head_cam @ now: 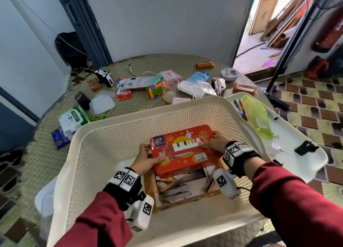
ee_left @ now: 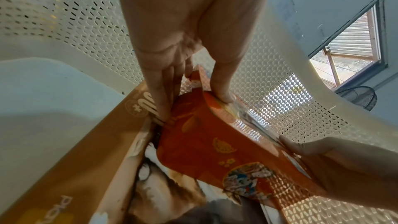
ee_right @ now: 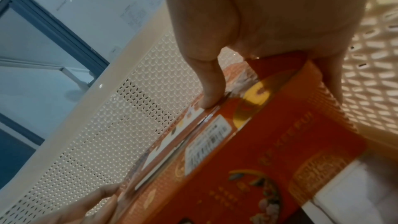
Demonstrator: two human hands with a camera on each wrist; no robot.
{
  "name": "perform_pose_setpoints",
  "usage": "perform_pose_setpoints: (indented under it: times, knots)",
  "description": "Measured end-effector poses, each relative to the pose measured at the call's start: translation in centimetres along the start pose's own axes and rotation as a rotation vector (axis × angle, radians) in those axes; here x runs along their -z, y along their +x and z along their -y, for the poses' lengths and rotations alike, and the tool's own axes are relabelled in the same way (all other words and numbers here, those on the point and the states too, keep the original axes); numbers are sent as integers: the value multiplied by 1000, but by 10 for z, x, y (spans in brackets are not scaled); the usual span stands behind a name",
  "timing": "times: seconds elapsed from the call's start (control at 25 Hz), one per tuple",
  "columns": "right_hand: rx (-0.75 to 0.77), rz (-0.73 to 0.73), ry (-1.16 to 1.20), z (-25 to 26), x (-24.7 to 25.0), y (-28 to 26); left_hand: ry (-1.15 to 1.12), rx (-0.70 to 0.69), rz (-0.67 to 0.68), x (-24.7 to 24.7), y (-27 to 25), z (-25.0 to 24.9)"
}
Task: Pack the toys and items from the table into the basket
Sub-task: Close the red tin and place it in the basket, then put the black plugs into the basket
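We hold the red box (head_cam: pixel 182 150) inside the cream basket (head_cam: pixel 130 116), low over a flat picture box (head_cam: pixel 178 189) that lies on the basket floor. Left hand (head_cam: pixel 146 160) grips the near-left end, thumb on the printed top, fingers (ee_left: pixel 160 94) reaching under that end. Right hand (head_cam: pixel 213 143) grips the far-right end the same way, thumb over the lid edge, fingers down the side. Both grips are clenched on the box; neither is released.

Handling, our judgement: the box looks stiff, with crisp corners and no sag between the two hands. The surface is glossy and appears film-wrapped, so likely slippery under a light pinch. Weight cannot be read from the frames; two hands may be for its width rather than its load. Best hold is at the short ends, thumb above and fingers below, as now. From the wrist views it looks tilted, so we would lower it flat before letting go.

Many small items remain on the counter (head_cam: pixel 141 102) beyond the basket, among them a toy car (head_cam: pixel 104 77) and a clear jar (head_cam: pixel 169 90). The jar looks fragile.
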State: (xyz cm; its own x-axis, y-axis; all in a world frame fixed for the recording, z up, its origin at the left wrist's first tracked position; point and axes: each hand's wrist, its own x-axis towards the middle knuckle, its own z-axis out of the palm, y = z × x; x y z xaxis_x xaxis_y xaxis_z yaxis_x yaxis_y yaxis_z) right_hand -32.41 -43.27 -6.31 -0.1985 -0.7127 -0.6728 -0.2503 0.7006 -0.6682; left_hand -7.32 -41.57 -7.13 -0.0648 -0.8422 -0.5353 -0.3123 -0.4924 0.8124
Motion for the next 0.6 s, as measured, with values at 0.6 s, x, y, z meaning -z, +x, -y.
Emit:
perform_pose_setpoints:
  times: [0.6]
  knots:
    - [35,7,-20,1,2,-7,4,70,-17,1,4,-6]
